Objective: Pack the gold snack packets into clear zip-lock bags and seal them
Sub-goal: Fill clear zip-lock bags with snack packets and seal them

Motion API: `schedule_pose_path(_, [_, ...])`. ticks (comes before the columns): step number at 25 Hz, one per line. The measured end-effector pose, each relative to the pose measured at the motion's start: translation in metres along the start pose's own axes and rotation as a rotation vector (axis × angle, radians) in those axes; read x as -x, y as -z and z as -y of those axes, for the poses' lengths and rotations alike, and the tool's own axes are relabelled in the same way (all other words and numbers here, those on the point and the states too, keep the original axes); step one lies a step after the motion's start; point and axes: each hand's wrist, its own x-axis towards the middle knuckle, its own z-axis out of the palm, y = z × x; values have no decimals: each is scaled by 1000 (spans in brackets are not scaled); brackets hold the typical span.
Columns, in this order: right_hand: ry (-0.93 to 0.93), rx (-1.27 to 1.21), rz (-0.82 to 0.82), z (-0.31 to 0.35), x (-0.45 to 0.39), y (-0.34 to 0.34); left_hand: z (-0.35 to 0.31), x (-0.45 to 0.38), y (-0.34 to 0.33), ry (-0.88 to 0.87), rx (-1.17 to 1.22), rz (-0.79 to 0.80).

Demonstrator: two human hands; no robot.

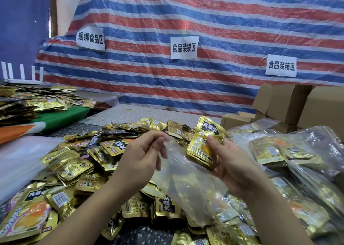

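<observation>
My right hand [226, 157] grips a small stack of gold snack packets [203, 142], held upright just right of centre. My left hand [144, 151] pinches the top edge of a clear zip-lock bag [188, 181], which hangs down between the two hands over the table. The packet stack sits right beside the bag's upper edge, outside it as far as I can tell. A big heap of loose gold packets [80, 163] covers the table under and left of my hands.
Filled clear bags of packets [290, 157] lie at the right. Cardboard boxes [290, 105] stand at the back right. Another pile of gold packets [37, 101] sits at the far left on a green and orange surface. A striped tarp [186, 68] with paper signs hangs behind.
</observation>
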Motion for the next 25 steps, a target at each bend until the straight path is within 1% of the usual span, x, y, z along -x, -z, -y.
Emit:
schedule_pose_path(3, [-23,-48,1,2,1,1,-1,-2,0,29,59,-10])
schedule_pose_path(10, [-8,-32,-6,4,2,2,-1,-3,2,12,123,-54])
schedule_pose_path(13, [17,24,1,4,2,4,4,-3,3,17,120,-77])
schedule_pose_path(16, [77,95,25,2,3,4,4,-2,4,6,31,-115])
schedule_pose_path(20, [159,130,94,3,6,0,2,3,-2,-59,-131,-123])
schedule_pose_path(22, [162,151,121,1,7,-5,2,4,-4,-58,-151,-125])
schedule_pose_path(25, [183,265,133,-6,8,-12,3,5,-5,-30,-174,-123])
